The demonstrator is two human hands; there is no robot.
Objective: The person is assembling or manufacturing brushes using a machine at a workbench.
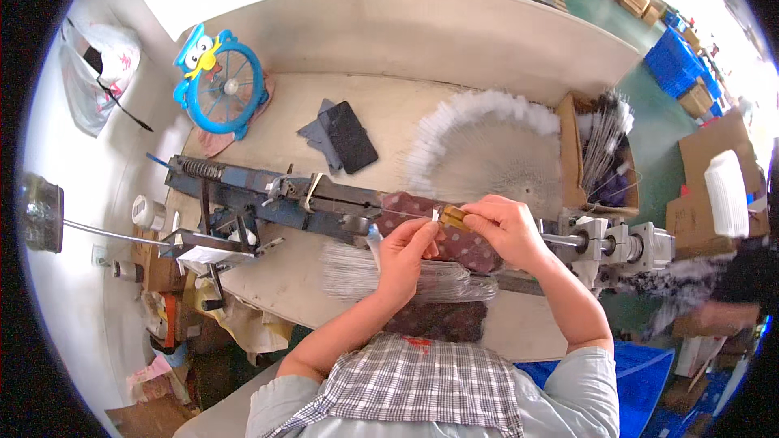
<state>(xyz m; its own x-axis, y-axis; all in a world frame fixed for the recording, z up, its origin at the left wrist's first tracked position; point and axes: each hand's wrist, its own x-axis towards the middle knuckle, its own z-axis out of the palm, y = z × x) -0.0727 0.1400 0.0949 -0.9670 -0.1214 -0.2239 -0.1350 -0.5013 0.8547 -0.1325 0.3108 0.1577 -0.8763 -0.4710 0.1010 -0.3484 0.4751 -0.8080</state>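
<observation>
The right hand [507, 227] is pinching a small yellow piece [454, 216], closed on it. The left hand [406, 247], just beside, is apparently pinching a thin wire [410, 215] running leftward along the blue machine [260, 195].

The left hand [403, 253] and right hand [505, 227] pinch a small yellowish piece [454, 216], too small to identify, perhaps a clip. The hands hide part of the patterned cloth [462, 245]. The bundle of thin wires [357, 269] blurs into streaks. At the right edge, a dark moving shape [714, 288] is blurred and cut off.
</observation>
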